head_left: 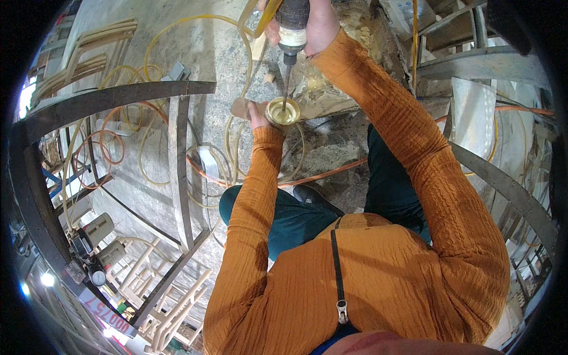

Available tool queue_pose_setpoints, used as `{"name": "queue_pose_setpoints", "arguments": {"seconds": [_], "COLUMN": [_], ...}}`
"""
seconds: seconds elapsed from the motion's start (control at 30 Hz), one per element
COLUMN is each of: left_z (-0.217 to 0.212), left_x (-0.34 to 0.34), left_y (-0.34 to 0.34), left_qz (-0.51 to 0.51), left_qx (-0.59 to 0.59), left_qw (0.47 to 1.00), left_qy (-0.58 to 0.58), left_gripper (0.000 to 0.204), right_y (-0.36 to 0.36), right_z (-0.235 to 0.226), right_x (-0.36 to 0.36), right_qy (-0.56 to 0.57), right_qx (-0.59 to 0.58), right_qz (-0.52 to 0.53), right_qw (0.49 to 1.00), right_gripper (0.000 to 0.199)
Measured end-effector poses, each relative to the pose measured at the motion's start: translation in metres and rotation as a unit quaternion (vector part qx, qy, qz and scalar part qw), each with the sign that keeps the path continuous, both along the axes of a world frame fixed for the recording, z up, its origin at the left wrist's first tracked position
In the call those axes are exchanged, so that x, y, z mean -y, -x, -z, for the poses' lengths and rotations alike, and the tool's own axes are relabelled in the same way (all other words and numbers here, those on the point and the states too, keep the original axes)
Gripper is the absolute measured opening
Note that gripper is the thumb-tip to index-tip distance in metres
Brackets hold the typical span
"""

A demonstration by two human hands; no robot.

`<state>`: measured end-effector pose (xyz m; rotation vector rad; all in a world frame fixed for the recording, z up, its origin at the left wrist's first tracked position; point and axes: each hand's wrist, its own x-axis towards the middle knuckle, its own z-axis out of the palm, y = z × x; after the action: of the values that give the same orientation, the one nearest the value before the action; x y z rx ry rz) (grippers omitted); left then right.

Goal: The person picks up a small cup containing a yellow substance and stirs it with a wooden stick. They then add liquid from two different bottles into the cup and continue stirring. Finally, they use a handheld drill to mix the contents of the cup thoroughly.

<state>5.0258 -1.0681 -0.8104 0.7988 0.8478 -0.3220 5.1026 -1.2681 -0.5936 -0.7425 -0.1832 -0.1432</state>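
My right hand is wrapped round a dark power drill with a pale collar, pointing down. Its long thin bit reaches into a small round container with a cream rim and a yellowish inside. Closed at the container's left side is my left hand, its fingers partly hidden. A flat brown piece shows just beyond that hand; whether the hand touches it I cannot tell. A yellow hose runs beside the drill.
Yellow and orange hoses loop over the stained concrete floor. Dark curved metal bars stand at the left, with a gauge and pale wooden frames below. A metal frame curves along the right.
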Motion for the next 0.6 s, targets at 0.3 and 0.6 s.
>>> {"name": "queue_pose_setpoints", "arguments": {"seconds": [0.3, 0.6], "left_z": [-0.006, -0.041], "left_x": [-0.005, 0.015], "left_y": [0.002, 0.0], "left_qz": [-0.011, -0.032], "left_qx": [0.015, -0.037], "left_qw": [1.0, 0.995], "left_qy": [0.016, -0.084], "left_gripper": [0.056, 0.06], "right_y": [0.002, 0.002], "right_z": [0.0, 0.002], "right_x": [-0.001, -0.001], "right_qy": [0.002, 0.003], "right_qx": [-0.002, -0.006], "right_qz": [0.0, 0.005], "right_qw": [1.0, 1.0], "right_gripper": [0.05, 0.05]}}
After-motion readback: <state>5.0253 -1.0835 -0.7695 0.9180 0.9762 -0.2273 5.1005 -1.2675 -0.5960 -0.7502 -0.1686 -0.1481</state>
